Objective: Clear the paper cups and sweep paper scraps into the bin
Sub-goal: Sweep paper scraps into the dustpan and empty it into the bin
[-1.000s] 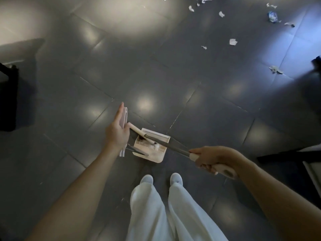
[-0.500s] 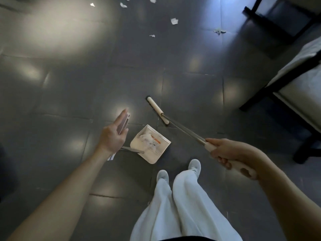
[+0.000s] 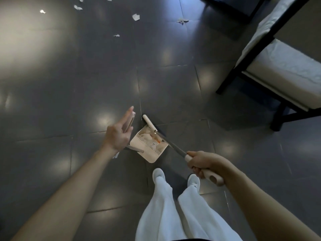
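Looking down from the head view, the dustpan (image 3: 149, 145) hangs low over the dark floor (image 3: 69, 84), just ahead of the person's white shoes (image 3: 159, 173), with pale scraps and something orange already lying in it. The broom head (image 3: 150, 123) rests across the pan's far rim. More paper scraps (image 3: 136, 16) lie scattered well apart from the pan, near the far edge of the floor, beside a black-framed bed (image 3: 271, 66) along the right edge. No bin and no paper cups are in view.

The likely trouble, as I judge it, is a spill: the pan looks tilted, and any swing while walking could tip its load back onto the tiles.

The left hand (image 3: 119, 134) reaches forward with the wrist turned; its fingers (image 3: 127, 115) stretch along the pan's long handle (image 3: 130, 121), thumb across, holding it loosely. The right hand (image 3: 202, 161) is clenched around the broom handle (image 3: 211, 176), arm bent across the body, shaft angled down-left toward the pan.
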A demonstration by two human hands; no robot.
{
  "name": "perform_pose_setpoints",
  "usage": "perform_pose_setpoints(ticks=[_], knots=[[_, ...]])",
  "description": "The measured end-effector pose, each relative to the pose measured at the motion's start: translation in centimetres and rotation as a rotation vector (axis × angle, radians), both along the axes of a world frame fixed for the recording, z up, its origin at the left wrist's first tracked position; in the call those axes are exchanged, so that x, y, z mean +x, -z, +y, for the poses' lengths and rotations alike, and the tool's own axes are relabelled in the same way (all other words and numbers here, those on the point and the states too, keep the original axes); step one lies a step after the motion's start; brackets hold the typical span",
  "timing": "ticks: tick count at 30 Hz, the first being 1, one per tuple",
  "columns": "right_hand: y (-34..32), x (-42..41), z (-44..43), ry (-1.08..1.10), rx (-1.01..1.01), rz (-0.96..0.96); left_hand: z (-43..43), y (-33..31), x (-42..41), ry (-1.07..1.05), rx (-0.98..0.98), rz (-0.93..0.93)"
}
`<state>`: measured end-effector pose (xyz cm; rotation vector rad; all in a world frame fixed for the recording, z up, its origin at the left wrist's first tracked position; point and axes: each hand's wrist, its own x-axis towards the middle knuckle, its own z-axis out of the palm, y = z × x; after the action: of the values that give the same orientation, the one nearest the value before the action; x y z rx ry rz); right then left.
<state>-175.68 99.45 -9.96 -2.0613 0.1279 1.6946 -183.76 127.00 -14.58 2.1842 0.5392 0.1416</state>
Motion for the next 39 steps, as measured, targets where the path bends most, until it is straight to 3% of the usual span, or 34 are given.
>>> perform_pose_setpoints(ticks=[6, 16, 27, 39], knots=[[-2.8, 4.7, -1.7, 0.158, 0.063, 0.114, 0.8, -0.5, 3.3, 0.006, 0.109, 0.013], [-4.6, 17.4, 0.5, 0.29, 0.171, -0.095, 2.9, -3.4, 17.5, 0.028, 0.135, -0.097], [-2.8, 45.0, 5.7, 0.525, 0.228, -0.161, 6.7, -4.4, 44.0, -0.039, 0.165, -0.154], [-2.3, 72.0, 12.6, 0.626, 0.204, -0.157, 14.2, -5.3, 70.7, -0.078, 0.149, -0.137]])
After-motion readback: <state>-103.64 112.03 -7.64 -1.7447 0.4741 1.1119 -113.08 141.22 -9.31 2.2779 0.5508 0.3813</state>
